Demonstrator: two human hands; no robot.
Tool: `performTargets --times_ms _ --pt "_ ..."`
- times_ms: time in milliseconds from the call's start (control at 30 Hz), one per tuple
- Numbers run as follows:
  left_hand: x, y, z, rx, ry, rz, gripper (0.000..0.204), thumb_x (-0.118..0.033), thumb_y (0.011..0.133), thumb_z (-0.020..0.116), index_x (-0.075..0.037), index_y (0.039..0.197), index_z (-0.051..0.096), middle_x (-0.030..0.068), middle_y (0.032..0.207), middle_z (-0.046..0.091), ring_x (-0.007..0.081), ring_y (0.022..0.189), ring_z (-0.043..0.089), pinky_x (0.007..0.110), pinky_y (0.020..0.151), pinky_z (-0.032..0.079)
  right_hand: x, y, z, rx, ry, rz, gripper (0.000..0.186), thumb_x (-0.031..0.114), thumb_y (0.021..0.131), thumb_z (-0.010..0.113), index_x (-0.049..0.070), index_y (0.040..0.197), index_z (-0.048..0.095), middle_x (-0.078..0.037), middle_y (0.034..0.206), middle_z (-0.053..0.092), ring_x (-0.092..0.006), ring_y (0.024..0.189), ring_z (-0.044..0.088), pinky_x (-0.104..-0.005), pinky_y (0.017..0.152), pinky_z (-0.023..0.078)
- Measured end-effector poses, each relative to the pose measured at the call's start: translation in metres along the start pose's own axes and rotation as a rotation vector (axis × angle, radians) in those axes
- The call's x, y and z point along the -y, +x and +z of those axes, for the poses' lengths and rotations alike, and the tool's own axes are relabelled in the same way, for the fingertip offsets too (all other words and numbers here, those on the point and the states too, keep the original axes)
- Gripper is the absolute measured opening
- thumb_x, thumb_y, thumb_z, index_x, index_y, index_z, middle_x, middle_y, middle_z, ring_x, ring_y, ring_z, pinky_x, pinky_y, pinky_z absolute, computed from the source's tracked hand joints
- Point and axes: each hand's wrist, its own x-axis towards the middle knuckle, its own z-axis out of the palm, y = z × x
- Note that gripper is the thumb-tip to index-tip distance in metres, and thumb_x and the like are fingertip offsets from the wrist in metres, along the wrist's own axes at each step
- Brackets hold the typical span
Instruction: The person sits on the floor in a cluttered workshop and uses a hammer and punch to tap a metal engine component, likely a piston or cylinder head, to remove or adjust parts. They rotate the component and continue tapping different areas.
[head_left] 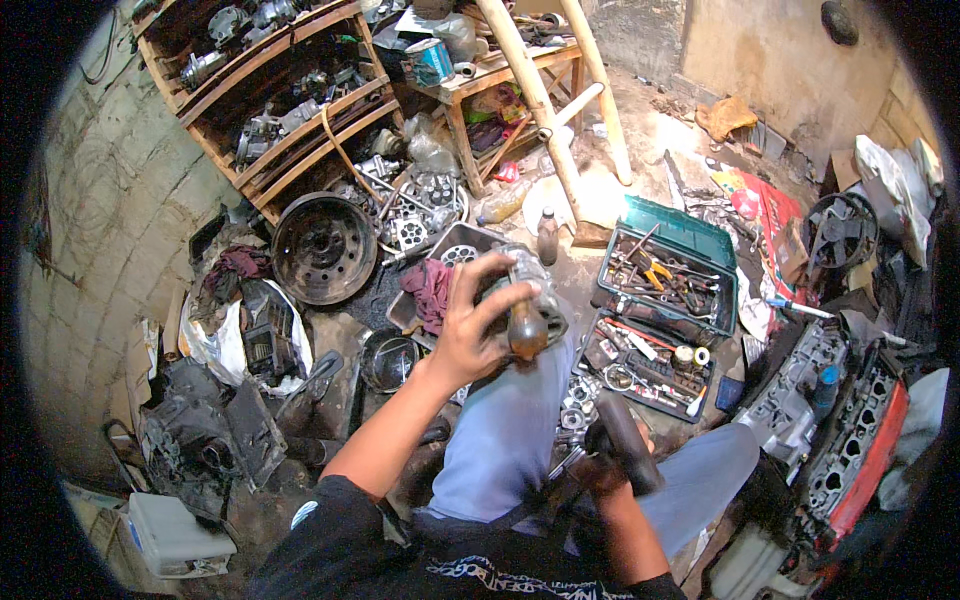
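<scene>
My left hand point(470, 325) is wrapped round a greyish metal machine part point(545, 290) with a rounded brown end, held above my left knee. Lower right, over my lap, my right hand point(603, 478) is closed on a dark tool with a thick cylinder-shaped head point(630, 445), which looks like a mallet. The tool covers most of that hand's fingers and its own handle. Between my legs lie small metal parts point(577, 405), partly hidden.
An open green toolbox point(735, 275) full of hand tools stands ahead right, its tray point(690, 408) nearer me. Wooden shelves point(255, 180) hold metal parts. A steel wheel point(322, 250) leans at left. Engine castings point(800, 385) lie at right. A dark bottle point(547, 240) stands ahead.
</scene>
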Motion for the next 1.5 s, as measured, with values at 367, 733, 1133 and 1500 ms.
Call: performTargets --times_ms 367,733,1133,1500 --pt "-0.01 -0.013 0.004 -0.012 0.042 0.104 0.058 -0.034 0.059 0.087 -0.029 0.115 0.074 0.0165 0.132 0.044 0.0428 0.127 0.042 0.055 0.108 0.036 -0.002 0.001 0.01 -0.038 0.421 -0.1 0.03 0.013 0.072 0.077 0.0 0.096 0.065 -0.011 0.078 0.071 -0.026 0.067 0.07 -0.0372 0.064 0.055" --pt "-0.003 -0.013 0.008 -0.026 -0.013 0.063 0.062 -0.026 0.06 0.086 -0.028 0.12 0.071 0.0181 0.134 0.042 0.0442 0.129 0.041 0.056 0.109 0.035 0.003 0.012 0.006 0.039 0.693 -0.192 0.03 0.006 0.067 0.082 0.002 0.092 0.065 -0.011 0.073 0.07 -0.0257 0.065 0.07 -0.0365 0.065 0.057" --pt "-0.006 -0.013 0.003 -0.023 -0.045 0.054 0.067 -0.001 0.054 0.079 -0.026 0.116 0.072 0.0117 0.124 0.052 0.0418 0.128 0.043 0.054 0.107 0.038 0.001 0.0 0.021 -0.035 0.673 -0.078 0.033 0.009 0.071 0.082 0.003 0.098 0.064 -0.013 0.081 0.072 -0.0279 0.072 0.072 -0.0381 0.071 0.057" --pt "-0.012 -0.01 0.002 0.043 0.029 0.065 0.063 -0.004 0.061 0.08 -0.024 0.12 0.071 0.0051 0.132 0.06 0.0397 0.13 0.044 0.052 0.107 0.038 0.015 0.014 0.014 0.036 0.606 -0.086 0.032 0.008 0.068 0.081 0.003 0.095 0.063 -0.011 0.074 0.069 -0.0258 0.064 0.069 -0.0359 0.061 0.055"
